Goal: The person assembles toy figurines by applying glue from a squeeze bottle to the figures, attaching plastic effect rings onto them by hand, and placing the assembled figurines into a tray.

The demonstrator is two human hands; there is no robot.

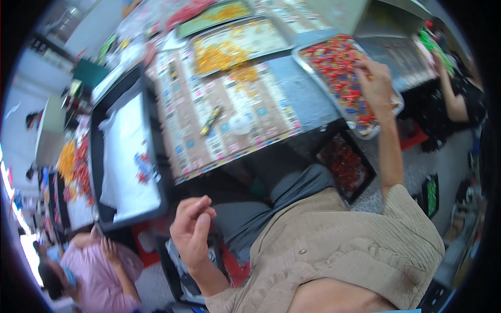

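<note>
My right hand (377, 86) reaches over a metal tray (299, 56) heaped with small red and blue pieces (334, 65). Its fingers are bent together at the surface of the pile, and whatever they pinch is too small to name. Close to my body, above my lap, my left hand (192, 232) is raised with fingers curled toward the thumb. Anything inside it is hidden. On the patterned table (180, 125) between the hands lie a small yellow-and-black tool (211, 120) and a whitish round object (240, 124).
A black bin (95, 172) lined with white sheeting holds a few red and blue pieces. Farther back, a tray (284, 39) carries orange-yellow pieces, some spilled onto the table. A dark tray (344, 164) of red pieces sits below the table edge. Other people work at left and right.
</note>
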